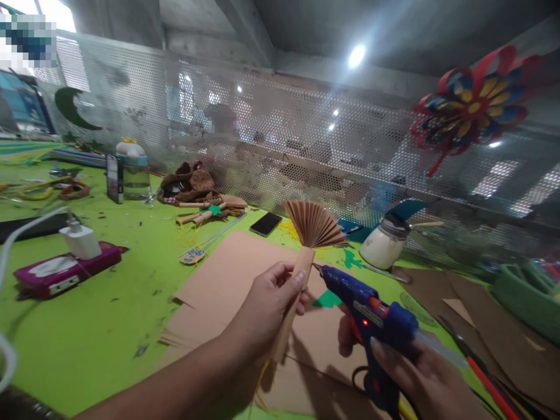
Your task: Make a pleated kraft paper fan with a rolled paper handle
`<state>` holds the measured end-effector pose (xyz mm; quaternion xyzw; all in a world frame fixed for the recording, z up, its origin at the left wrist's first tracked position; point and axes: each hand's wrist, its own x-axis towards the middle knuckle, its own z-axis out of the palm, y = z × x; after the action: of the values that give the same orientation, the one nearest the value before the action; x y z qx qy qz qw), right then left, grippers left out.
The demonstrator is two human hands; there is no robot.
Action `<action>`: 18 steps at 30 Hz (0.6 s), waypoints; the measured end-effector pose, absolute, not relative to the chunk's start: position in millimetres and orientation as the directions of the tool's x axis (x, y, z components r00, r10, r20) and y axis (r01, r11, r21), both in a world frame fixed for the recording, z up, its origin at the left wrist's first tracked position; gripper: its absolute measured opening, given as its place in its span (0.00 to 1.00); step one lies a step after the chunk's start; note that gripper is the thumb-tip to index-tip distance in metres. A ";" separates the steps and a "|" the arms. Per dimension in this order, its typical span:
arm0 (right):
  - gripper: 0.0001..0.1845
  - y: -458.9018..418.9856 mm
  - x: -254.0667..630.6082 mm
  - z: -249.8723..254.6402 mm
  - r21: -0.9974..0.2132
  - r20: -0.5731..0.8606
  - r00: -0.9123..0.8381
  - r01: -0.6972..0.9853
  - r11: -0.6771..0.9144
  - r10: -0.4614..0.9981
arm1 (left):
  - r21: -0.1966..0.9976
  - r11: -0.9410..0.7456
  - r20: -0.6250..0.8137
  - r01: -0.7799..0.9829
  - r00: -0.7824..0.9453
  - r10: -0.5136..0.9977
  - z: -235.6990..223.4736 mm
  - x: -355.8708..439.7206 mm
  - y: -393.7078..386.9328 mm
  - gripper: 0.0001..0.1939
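My left hand (273, 297) is closed around a rolled brown paper tube (286, 332), held at a slant. A pleated brown paper fan (312, 223) spreads out at the tube's upper end, and yellow strands hang from its lower end. My right hand (406, 361) grips a blue hot glue gun (371, 306) with a red light lit on its side. The gun's nozzle points left, close by the tube near the fan's base; whether it touches, I cannot tell. Beneath both hands lie stacked brown paper sheets (231, 262). A green paper piece (328, 298) lies behind the gun.
On the green table stand a purple power strip (70, 268) at left, a phone (266, 224), a white jar (382, 245) and a green basket (525, 297) at right. Finished paper pieces (212, 210) lie behind. A perforated metal panel (280, 140) rises along the back.
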<state>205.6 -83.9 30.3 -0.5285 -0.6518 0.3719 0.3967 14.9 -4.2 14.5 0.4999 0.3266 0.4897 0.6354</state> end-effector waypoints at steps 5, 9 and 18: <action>0.21 -85.1 207.0 30.1 -0.925 0.079 -0.087 0.364 0.106 0.993 | 0.954 0.052 0.044 -0.294 0.313 0.949 16.1 14.1 -3.1 0.12; 0.19 -86.2 210.1 27.7 -0.932 0.069 -0.118 0.346 0.106 0.991 | 0.947 0.086 0.021 -0.308 0.327 0.945 15.5 14.2 -3.2 0.14; 0.22 -89.6 195.3 37.5 -0.927 0.067 -0.002 0.369 0.063 0.998 | 0.909 0.100 0.044 -0.403 0.334 0.942 14.7 16.2 -4.5 0.11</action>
<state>195.3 -89.6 37.5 -0.5710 -0.5986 0.3777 0.4160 16.2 -4.5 14.7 0.4528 0.2971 0.4948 0.6796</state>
